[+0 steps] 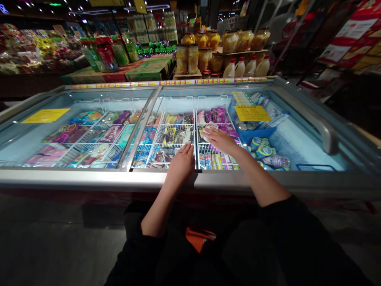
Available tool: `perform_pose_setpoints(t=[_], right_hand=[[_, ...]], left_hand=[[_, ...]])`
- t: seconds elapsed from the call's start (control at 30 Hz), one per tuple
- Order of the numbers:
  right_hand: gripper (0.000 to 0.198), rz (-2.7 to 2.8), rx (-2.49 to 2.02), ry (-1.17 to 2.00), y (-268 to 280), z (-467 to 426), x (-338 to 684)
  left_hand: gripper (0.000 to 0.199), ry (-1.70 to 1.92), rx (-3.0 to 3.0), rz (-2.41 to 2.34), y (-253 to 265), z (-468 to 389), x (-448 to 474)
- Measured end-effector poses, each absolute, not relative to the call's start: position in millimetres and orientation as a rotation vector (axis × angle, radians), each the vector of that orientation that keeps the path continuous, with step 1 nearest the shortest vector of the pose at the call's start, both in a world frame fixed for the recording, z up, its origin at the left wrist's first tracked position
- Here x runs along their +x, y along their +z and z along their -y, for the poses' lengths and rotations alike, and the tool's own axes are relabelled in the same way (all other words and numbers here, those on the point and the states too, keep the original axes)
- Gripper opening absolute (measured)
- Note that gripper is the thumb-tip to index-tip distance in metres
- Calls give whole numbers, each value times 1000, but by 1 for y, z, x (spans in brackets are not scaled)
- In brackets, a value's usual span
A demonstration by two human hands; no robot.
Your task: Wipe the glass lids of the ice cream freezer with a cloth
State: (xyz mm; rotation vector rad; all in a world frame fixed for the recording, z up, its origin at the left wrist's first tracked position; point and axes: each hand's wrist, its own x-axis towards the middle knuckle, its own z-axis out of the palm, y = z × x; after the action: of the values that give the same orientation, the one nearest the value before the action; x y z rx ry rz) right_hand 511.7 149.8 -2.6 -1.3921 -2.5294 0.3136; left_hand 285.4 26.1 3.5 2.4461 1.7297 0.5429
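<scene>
A long chest freezer [98,176] with glass lids spans the view, its wire baskets [195,137] full of colourful ice cream packets. My left hand [183,161] is over the freezer's front rim, palm down, fingers stretched forward and holding nothing. Farther in and to the right, my right hand [218,139] lies flat with its fingers extended, above a middle basket. A pale packet [210,127] shows by its fingertips. Purple packets [218,115] sit just beyond. Whether glass lies between my hands and the packets, I cannot tell.
Yellow notices [253,113] are stuck on the glass at both ends. A grey handle [323,133] is on the right. Lidded tubs [263,149] lie inside at right. Behind the freezer stand jars of fruit [205,41] and white bottles [250,66]. An orange object [196,238] shows below.
</scene>
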Motion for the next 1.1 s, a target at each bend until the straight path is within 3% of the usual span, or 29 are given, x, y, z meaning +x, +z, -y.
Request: perform_pose_setpoints(t=[0.23,0.47,0.7,0.93,1.1], right_hand=[[48,2637,-1186,540,0,-155,531],[52,2493,-1535,351,3,-182,507],[47,2551,-1285,605,5,-170,518],[59,2434,-1552,241,-3,-186,511],[63,2524,-1487,237,-1,-188,509]], left_hand=[[50,445,2450,-1728,9,-31,283],[50,401,2522,-1749,28,-61,297],[51,273,2523,-1748,43,-123,306],[55,302,2473,-1773,34,-163,313],[57,283,2489,-1769,24,-170,308]])
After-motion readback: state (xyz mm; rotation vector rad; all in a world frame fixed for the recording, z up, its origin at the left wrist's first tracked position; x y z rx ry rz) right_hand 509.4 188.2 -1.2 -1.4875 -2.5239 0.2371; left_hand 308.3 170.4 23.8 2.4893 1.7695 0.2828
